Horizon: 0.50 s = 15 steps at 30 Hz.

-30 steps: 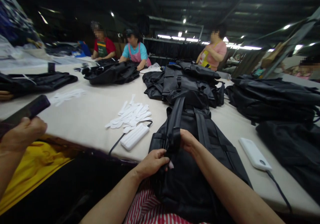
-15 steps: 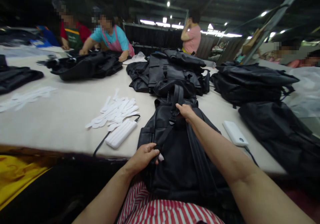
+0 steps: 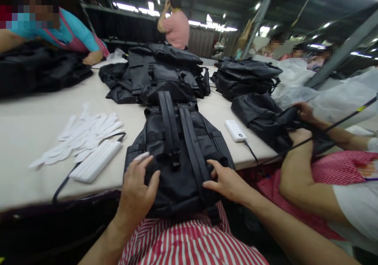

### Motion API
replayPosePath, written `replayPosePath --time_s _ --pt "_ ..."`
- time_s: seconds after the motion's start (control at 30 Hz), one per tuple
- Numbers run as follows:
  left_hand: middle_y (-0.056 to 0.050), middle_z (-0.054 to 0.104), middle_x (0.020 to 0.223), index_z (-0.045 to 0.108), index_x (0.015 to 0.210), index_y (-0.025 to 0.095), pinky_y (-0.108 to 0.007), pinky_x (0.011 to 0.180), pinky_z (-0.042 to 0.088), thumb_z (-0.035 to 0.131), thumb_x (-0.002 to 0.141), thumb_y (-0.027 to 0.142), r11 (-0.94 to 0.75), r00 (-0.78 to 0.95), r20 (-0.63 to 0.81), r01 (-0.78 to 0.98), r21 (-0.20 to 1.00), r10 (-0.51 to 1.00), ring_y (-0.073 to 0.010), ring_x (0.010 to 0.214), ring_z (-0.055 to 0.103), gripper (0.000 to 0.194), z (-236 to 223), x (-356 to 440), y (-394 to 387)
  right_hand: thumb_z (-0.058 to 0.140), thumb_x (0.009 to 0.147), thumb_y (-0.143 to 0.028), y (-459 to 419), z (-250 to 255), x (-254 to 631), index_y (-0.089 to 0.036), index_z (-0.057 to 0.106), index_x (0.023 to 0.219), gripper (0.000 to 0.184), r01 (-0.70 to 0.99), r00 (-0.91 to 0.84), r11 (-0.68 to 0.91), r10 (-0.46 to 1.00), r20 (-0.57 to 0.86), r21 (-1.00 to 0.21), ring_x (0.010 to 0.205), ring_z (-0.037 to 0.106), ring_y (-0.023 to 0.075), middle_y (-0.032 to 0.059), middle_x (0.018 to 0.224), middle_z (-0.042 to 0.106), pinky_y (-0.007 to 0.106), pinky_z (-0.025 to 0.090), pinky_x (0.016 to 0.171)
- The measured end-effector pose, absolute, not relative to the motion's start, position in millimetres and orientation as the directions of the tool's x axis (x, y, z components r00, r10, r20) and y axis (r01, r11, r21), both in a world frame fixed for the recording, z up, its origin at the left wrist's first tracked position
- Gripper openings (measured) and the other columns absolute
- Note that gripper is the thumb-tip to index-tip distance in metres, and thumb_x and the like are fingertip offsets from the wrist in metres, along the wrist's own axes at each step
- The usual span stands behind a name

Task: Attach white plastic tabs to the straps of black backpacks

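A black backpack lies on the table's near edge with its back panel up, its lower end close to the striped apron. Its two shoulder straps run down the panel, and a buckle shows at the end of the left one. My left hand is over the bag's left side, fingers apart, with something white at one fingertip. On the other side my right hand has thumb and forefinger spread beside the right strap; its other fingers are partly hidden.
White strips lie on the left by a white power bank with a cable. Another power bank sits right. Stacked black bags stand behind. At right, a co-worker's hands hold a black bag.
My right hand has let go of the left strap and moved down to the right side. My left hand has opened. Both straps now lie along the panel; the view has swung right.
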State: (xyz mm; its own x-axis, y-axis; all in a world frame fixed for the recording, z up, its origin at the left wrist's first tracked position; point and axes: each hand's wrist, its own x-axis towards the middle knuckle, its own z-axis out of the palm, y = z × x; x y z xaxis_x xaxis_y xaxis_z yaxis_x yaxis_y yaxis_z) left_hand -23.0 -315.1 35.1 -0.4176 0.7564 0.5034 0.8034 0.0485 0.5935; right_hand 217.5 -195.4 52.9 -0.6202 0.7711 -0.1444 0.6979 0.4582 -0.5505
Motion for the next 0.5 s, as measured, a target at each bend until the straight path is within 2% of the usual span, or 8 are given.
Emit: replayPosePath --time_s 0.03,0.1,0.17,0.23,0.3,0.37,0.43,0.5 --pt "-0.011 0.055 0.117 0.054 0.111 0.019 -0.042 0.101 0.031 0.053 0.079 0.029 -0.015 -0.322 0.515 0.837 0.547 0.794 -0.0249 0.115 0.046 0.034 41 -11 -315 0.067 0.066 -0.035 -200 49 212 -0.020 0.040 0.130 0.071 0.677 -0.628 0.455 0.766 -0.132 -0.578 0.072 0.059 0.0187 0.0023 0.078 0.063 0.027 0.040 0.065" --pt "-0.009 0.061 0.109 0.060 0.103 0.021 -0.041 0.097 0.033 0.052 0.080 0.031 -0.086 -0.156 0.392 0.842 0.533 0.907 -0.0248 0.107 0.051 0.026 54 11 -314 0.066 0.065 -0.025 -201 48 198 -0.020 0.039 0.129 0.070 0.595 -0.652 0.393 0.746 -0.135 -0.702 0.065 0.056 0.0154 -0.0006 0.073 0.059 0.025 0.040 0.061" --pt "-0.007 0.066 0.098 0.065 0.095 0.020 -0.040 0.090 0.038 0.053 0.079 0.038 -0.040 -0.076 0.148 0.757 0.652 0.986 -0.0253 0.096 0.056 0.027 66 27 -310 0.062 0.067 -0.020 -194 59 182 -0.017 0.040 0.125 0.062 0.433 -0.679 0.276 0.726 -0.110 -0.858 0.060 0.053 0.0118 -0.0029 0.069 0.055 0.022 0.039 0.055" --pt "-0.007 0.068 0.091 0.066 0.093 0.018 -0.037 0.082 0.042 0.050 0.079 0.045 0.089 -0.020 -0.092 0.508 0.857 0.996 -0.0244 0.088 0.060 0.035 74 38 -300 0.059 0.069 -0.019 -182 79 165 -0.017 0.041 0.122 0.055 0.235 -0.690 0.240 0.724 0.012 -0.942 0.059 0.051 0.0096 -0.0042 0.069 0.052 0.020 0.039 0.053" --pt "-0.008 0.069 0.089 0.068 0.093 0.015 -0.033 0.076 0.044 0.045 0.081 0.051 0.197 0.031 -0.203 0.140 0.970 0.979 -0.0231 0.084 0.061 0.044 79 42 -287 0.061 0.070 -0.021 -170 99 148 -0.019 0.044 0.119 0.052 0.133 -0.669 0.336 0.725 0.165 -0.932 0.057 0.048 0.0085 -0.0062 0.065 0.047 0.020 0.039 0.053" --pt "-0.009 0.070 0.088 0.068 0.094 0.013 -0.029 0.073 0.045 0.044 0.081 0.054 0.203 0.001 -0.204 -0.099 0.974 0.979 -0.0216 0.083 0.062 0.049 83 39 -274 0.061 0.071 -0.025 -161 115 135 -0.019 0.047 0.116 0.048 0.147 -0.638 0.443 0.726 0.258 -0.884 0.053 0.045 0.0078 -0.0081 0.059 0.042 0.020 0.038 0.052" --pt "-0.008 0.070 0.083 0.069 0.093 0.012 -0.026 0.066 0.044 0.048 0.078 0.055 0.171 -0.107 -0.190 -0.168 0.971 0.976 -0.0190 0.077 0.062 0.050 87 30 -262 0.056 0.077 -0.031 -156 122 130 -0.018 0.048 0.115 0.041 0.163 -0.602 0.475 0.742 0.294 -0.865 0.049 0.045 0.0080 -0.0079 0.057 0.043 0.022 0.039 0.052" --pt "-0.007 0.069 0.079 0.069 0.092 0.012 -0.023 0.060 0.043 0.052 0.076 0.055 0.155 -0.212 -0.205 -0.231 0.960 0.956 -0.0166 0.069 0.061 0.049 90 15 -254 0.048 0.083 -0.032 -155 123 134 -0.018 0.048 0.116 0.036 0.132 -0.541 0.495 0.762 0.356 -0.859 0.055 0.052 0.0093 -0.0042 0.065 0.054 0.024 0.043 0.058"
